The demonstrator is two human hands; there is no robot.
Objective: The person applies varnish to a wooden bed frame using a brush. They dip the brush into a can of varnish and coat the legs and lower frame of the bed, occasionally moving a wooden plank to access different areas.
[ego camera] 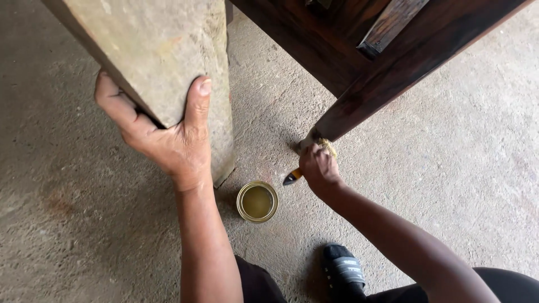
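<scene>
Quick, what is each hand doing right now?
Left hand: gripping the edge of a pale wooden post.
Right hand: closed around a paintbrush at the foot of the dark furniture leg.

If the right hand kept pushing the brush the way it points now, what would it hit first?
The right hand aims the brush up toward the foot of the dark wooden leg. The bristles seem to be at the leg already, so it would meet that first, though depth is hard to judge.
</scene>
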